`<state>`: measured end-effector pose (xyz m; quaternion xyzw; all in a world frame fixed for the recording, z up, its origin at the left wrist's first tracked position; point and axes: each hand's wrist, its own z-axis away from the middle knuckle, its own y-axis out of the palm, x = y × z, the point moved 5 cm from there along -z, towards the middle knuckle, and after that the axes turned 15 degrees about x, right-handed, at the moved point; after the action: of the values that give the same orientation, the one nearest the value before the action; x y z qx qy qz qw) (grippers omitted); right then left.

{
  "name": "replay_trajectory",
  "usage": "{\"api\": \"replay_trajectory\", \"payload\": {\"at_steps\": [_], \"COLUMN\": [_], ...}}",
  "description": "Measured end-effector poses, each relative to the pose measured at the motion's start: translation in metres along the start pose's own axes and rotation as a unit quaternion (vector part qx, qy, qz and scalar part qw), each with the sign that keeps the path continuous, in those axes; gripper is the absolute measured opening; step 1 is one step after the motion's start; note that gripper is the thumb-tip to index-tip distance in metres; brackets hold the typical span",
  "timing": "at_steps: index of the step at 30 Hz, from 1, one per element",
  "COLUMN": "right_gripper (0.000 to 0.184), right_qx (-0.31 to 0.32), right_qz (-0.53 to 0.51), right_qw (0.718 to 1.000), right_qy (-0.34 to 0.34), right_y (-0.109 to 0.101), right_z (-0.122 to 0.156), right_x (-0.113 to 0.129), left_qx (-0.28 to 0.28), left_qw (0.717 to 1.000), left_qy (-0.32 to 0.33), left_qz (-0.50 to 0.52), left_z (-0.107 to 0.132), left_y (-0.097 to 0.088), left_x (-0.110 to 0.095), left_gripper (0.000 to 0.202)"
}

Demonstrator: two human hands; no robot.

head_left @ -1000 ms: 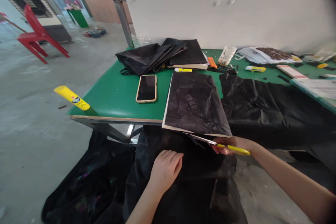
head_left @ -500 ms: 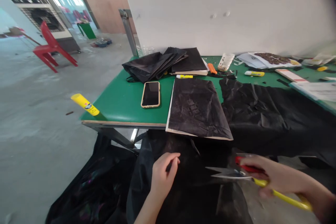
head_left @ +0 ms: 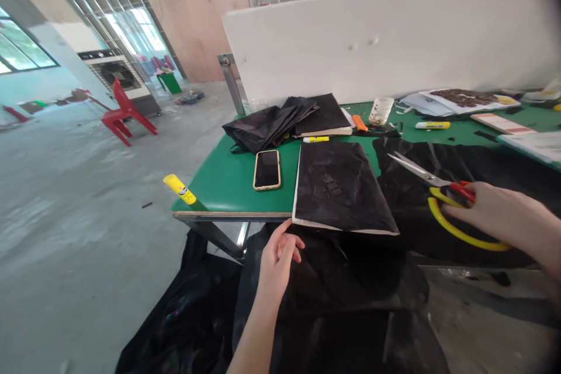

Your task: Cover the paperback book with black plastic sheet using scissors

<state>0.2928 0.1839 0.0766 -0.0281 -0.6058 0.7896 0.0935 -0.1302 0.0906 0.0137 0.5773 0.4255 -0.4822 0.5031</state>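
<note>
My right hand (head_left: pixel 486 204) is closed on a pair of scissors (head_left: pixel 429 178) with red and yellow handles, held over black sheet material (head_left: pixel 442 158) at the table's right. The scissor blades are slightly apart and point up and left. My left hand (head_left: pixel 280 251) holds nothing; its index finger reaches to the lower left corner of a black-covered book (head_left: pixel 342 187), and the other fingers are loosely bent. Whether the fingertip presses on the corner, I cannot tell. The book lies flat at the table's front edge, its pale page edges showing.
On the green table (head_left: pixel 219 181) lie a phone (head_left: pixel 267 169), folded black sheets (head_left: pixel 267 125), another black book (head_left: pixel 324 114), an orange piece (head_left: pixel 359 123) and a clear cup (head_left: pixel 381 111). A yellow glue stick (head_left: pixel 179 189) stands at the left corner. Behind rises a white board (head_left: pixel 372 41).
My right hand has lifted the scissors from below the table edge to above the black material. My left hand has risen to the book's corner, its index finger now stretched out. The view has shifted.
</note>
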Motion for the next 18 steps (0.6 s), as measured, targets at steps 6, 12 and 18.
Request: {"api": "replay_trajectory", "payload": {"at_steps": [6,12,18], "right_gripper": [0.062,0.051,0.068], "right_qx": [0.003,-0.11,-0.192], "right_qz": [0.082,0.096,0.009], "right_qw": [0.996,0.989,0.93], "right_qy": [0.042,0.002,-0.314], "right_y": [0.003,-0.014,0.003], "right_z": [-0.032,-0.003,0.081], "right_x": [0.036,0.089,0.221], "left_qx": [-0.024,0.006,0.067], "left_qw": [0.982,0.896,0.843], "left_qy": [-0.068,-0.105,-0.084], "left_qz": [0.175,0.431,0.527], "left_z": [0.002,0.001,-0.008], "left_y": [0.002,0.008,0.026], "left_x": [-0.001,-0.009,-0.026], "left_gripper": [0.045,0.038,0.038]}}
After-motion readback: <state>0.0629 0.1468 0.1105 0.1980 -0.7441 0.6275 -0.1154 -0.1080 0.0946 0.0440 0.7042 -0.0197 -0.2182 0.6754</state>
